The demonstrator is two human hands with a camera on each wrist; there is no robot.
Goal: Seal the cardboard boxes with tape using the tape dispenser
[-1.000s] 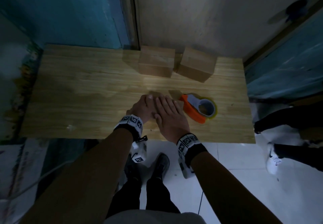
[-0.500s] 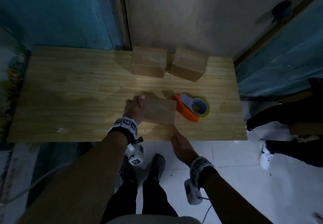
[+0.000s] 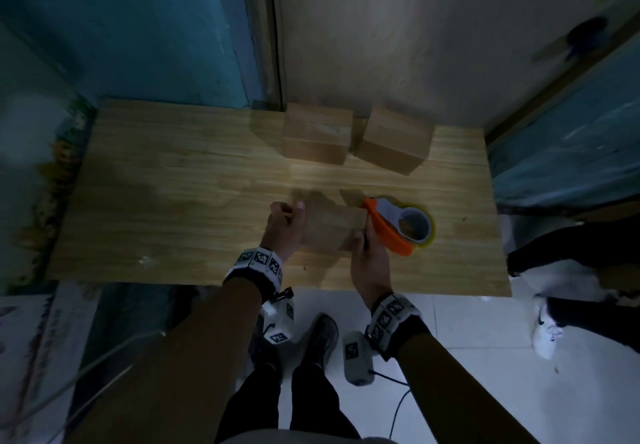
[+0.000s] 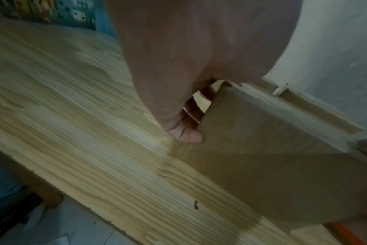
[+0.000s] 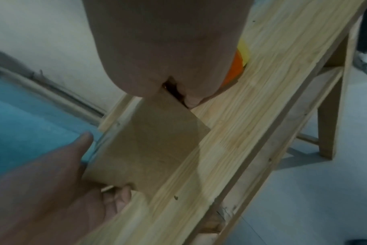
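**A:** What are the hands doing?

**B:** The left hand (image 3: 284,227) is gripping the left side of a small cardboard box (image 3: 330,230), thumb lying over its top edge and fingers curled against its side wall. The right hand (image 3: 367,260) is clasping the box's near right corner, thumb on one face and fingers wrapping round the right side. So both hands are closing on the same box, which is sitting near the front edge of a wooden table (image 3: 173,201).

**B:** Its top flaps look folded down, though the dim light is making the seam hard to read.

**A:** Where is the tape dispenser?

**B:** An orange tape dispenser (image 3: 398,228), loaded with a yellowish roll, is lying on the table just beside the box on its right, close to the right hand's fingers. Nobody is holding it.

**A:** And the other boxes?

**B:** Two more boxes (image 3: 316,138) are standing side by side at the far edge, by the wall.

**A:** Which step is this?

**B:** It looks like positioning the box before taping. Next, the right hand would need to let go and pick up the dispenser while the left is steadying the box.
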